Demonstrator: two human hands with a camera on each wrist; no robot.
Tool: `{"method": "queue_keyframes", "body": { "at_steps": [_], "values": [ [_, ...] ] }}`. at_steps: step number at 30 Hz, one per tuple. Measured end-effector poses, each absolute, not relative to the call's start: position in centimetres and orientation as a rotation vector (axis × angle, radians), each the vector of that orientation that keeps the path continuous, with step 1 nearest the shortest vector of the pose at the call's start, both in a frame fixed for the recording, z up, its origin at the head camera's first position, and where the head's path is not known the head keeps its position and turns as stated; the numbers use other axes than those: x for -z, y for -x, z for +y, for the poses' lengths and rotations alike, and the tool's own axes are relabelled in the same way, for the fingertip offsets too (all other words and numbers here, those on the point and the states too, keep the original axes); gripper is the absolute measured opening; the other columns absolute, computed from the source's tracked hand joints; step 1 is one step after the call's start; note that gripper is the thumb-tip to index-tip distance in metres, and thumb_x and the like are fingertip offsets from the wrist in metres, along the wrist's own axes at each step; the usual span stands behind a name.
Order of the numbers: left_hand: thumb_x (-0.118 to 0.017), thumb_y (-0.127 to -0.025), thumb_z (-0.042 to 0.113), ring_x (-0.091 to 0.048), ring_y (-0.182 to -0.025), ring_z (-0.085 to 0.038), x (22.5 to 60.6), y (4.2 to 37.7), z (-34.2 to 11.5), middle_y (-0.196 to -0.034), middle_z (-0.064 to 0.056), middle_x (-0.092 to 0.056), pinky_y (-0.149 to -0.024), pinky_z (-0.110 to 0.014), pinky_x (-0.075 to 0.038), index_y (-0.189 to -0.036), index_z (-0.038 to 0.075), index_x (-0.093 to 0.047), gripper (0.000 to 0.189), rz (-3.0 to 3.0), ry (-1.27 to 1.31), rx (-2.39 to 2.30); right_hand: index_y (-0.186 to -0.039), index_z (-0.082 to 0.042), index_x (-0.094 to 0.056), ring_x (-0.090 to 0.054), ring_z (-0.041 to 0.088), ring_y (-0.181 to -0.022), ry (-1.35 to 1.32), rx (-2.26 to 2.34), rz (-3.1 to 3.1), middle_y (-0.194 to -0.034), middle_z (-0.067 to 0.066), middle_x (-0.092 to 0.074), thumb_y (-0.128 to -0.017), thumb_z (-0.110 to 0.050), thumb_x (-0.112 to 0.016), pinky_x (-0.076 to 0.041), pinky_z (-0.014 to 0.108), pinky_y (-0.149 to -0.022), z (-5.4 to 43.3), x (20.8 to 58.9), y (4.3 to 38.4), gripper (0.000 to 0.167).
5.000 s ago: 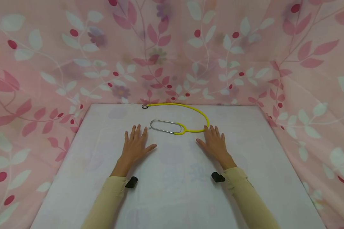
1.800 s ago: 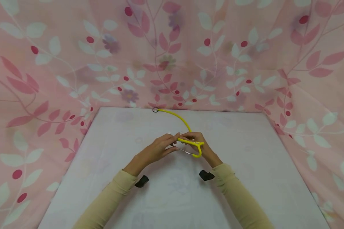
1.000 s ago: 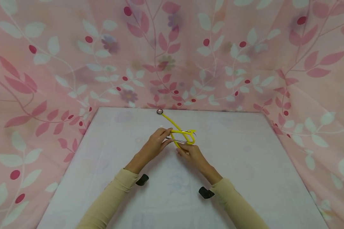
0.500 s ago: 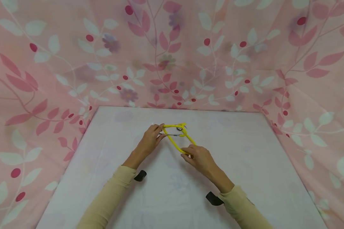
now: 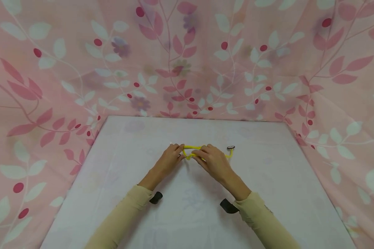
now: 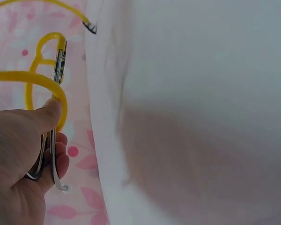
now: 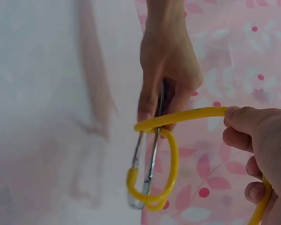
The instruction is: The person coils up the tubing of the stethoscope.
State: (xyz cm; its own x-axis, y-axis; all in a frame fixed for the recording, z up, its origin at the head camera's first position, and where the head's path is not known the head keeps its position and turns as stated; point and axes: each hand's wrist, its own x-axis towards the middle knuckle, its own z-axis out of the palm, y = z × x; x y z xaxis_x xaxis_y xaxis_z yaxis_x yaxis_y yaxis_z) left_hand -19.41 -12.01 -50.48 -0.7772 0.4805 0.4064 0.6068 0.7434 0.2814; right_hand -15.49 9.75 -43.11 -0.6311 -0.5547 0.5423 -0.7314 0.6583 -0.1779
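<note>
A stethoscope with yellow tubing is held up over the table between both hands. My left hand grips its metal ear tubes, with the thumb pressing where the yellow tube wraps round them. One pale ear tip pokes out below the fingers. To the right, my right hand pinches the tubing between thumb and forefinger, and the tube's further run passes through the lower fingers. The round chest piece dangles free on a short end of tube beyond the right hand.
A white cloth covers the table. Pink floral curtains rise at its back edge and along both sides. Black wrist cameras sit at the sleeve cuffs.
The stethoscope lay flat with both hands spread beside it; both hands have picked it up. The right hand has drawn the tubing round the ear tubes, and the chest piece has swung right.
</note>
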Motion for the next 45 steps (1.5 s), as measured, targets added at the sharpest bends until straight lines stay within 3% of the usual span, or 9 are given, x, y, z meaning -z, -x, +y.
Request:
{"method": "queue_keyframes", "body": {
  "at_steps": [8, 20, 25, 33, 38, 41, 45],
  "values": [
    [-0.075, -0.086, 0.017, -0.064, -0.094, -0.023, 50.1, 17.5, -10.4, -0.102, -0.011, -0.065, -0.101, -0.052, -0.048, -0.128, -0.004, -0.06, 0.05, -2.546, 0.978, 0.617, -0.102, -0.013, -0.075, -0.056, 0.017, -0.075, -0.954, -0.521, -2.47, -0.086, 0.0, -0.069, -0.089, -0.016, -0.074, -0.051, 0.026, -0.065, 9.6, 42.6, 19.2, 0.014],
    [-0.075, -0.086, 0.017, -0.064, -0.1, -0.018, 48.5, 16.8, -10.2, -0.108, -0.007, -0.065, -0.109, -0.049, -0.042, -0.141, -0.001, -0.05, 0.063, -2.514, 1.098, 0.619, -0.103, -0.012, -0.077, -0.059, 0.023, -0.078, -0.903, -0.637, -2.637, -0.087, 0.002, -0.071, -0.091, -0.021, -0.07, -0.051, 0.032, -0.068, 10.7, 44.3, 23.0, 0.016],
    [-0.077, -0.085, 0.014, -0.062, -0.102, -0.017, 48.5, 16.9, -10.5, -0.111, -0.005, -0.064, -0.11, -0.049, -0.042, -0.142, 0.002, -0.05, 0.064, -2.509, 1.226, 0.59, -0.103, -0.012, -0.077, -0.062, 0.026, -0.08, -0.928, -0.731, -2.661, -0.088, 0.002, -0.073, -0.091, -0.021, -0.071, -0.049, 0.033, -0.068, 11.2, 44.9, 23.8, 0.016],
    [-0.081, -0.08, 0.021, -0.058, -0.1, -0.016, 48.2, 17.0, -11.0, -0.11, -0.005, -0.064, -0.11, -0.051, -0.041, -0.138, 0.003, -0.055, 0.066, -2.466, 1.29, 0.598, -0.102, -0.012, -0.078, -0.062, 0.023, -0.078, -0.939, -0.789, -2.71, -0.09, 0.004, -0.075, -0.09, -0.021, -0.071, -0.049, 0.035, -0.07, 11.9, 45.5, 24.4, 0.017],
    [-0.079, -0.082, 0.022, -0.062, -0.101, -0.017, 47.9, 16.9, -11.3, -0.113, -0.007, -0.064, -0.109, -0.052, -0.042, -0.139, 0.003, -0.054, 0.065, -2.426, 1.268, 0.627, -0.106, -0.013, -0.077, -0.054, 0.015, -0.067, -0.929, -0.893, -2.727, -0.086, 0.002, -0.074, -0.091, -0.023, -0.07, -0.044, 0.027, -0.063, 12.6, 46.5, 24.6, 0.019],
    [-0.078, -0.082, 0.021, -0.063, -0.101, -0.017, 47.6, 16.9, -11.6, -0.114, -0.007, -0.064, -0.109, -0.053, -0.042, -0.141, 0.004, -0.053, 0.066, -2.4, 1.231, 0.678, -0.108, -0.012, -0.077, -0.06, 0.013, -0.067, -0.922, -1.035, -2.698, -0.085, 0.003, -0.075, -0.092, -0.021, -0.07, -0.048, 0.024, -0.062, 13.2, 47.3, 24.4, 0.021],
    [-0.078, -0.082, 0.02, -0.063, -0.102, -0.018, 47.5, 17.1, -11.9, -0.114, -0.008, -0.063, -0.109, -0.055, -0.041, -0.141, 0.004, -0.052, 0.066, -2.382, 1.158, 0.703, -0.111, -0.008, -0.076, -0.071, 0.018, -0.077, -0.906, -1.2, -2.658, -0.089, 0.007, -0.077, -0.091, -0.015, -0.069, -0.058, 0.029, -0.069, 13.4, 48.6, 23.8, 0.022]
  ]
}}
